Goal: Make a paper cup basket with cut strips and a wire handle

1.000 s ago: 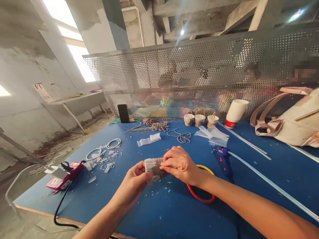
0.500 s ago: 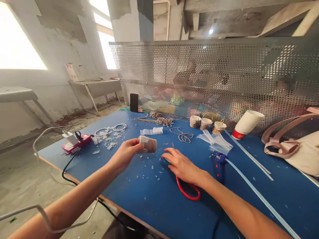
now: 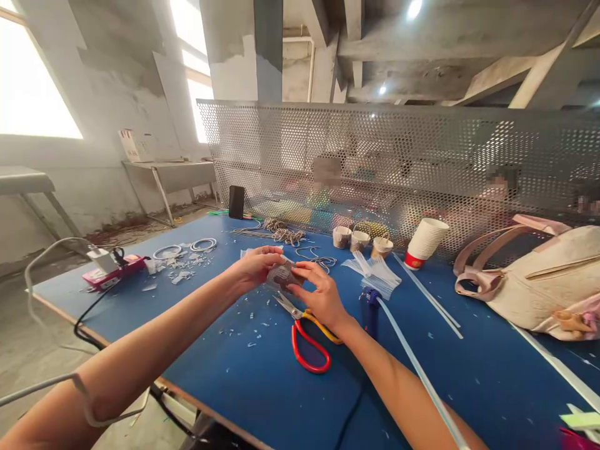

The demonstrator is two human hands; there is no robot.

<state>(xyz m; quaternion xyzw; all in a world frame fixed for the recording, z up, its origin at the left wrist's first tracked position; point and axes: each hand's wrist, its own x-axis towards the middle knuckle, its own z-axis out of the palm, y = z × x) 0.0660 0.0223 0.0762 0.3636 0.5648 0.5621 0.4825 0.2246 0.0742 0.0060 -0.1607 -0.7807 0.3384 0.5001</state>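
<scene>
A small paper cup wrapped in cord (image 3: 282, 275) is held just above the blue table. My left hand (image 3: 255, 267) grips it from the left, fingers closed. My right hand (image 3: 321, 292) closes on its right side, thumb below and fingers above; its exact grip is partly hidden. Under and beside the right hand lie scissors (image 3: 313, 351) with one red and one yellow handle, blades apart. To the right stands a blue glue gun (image 3: 371, 312) with a long clear glue stick in it. A bundle of clear plastic strips (image 3: 377, 275) lies behind the gun.
Three cord-wrapped cups (image 3: 360, 241) and a stack of white paper cups (image 3: 427, 240) stand near the perforated screen (image 3: 375, 156). Tangled cord (image 3: 285, 234), scraps, a pink power strip (image 3: 112, 275) and a phone (image 3: 237, 202) sit leftward. A bag (image 3: 539, 275) is at right.
My right hand has left the scissors and come up to the wrapped cup, which both hands now hold. The scissors are more exposed. The view has shifted to the right and upward.
</scene>
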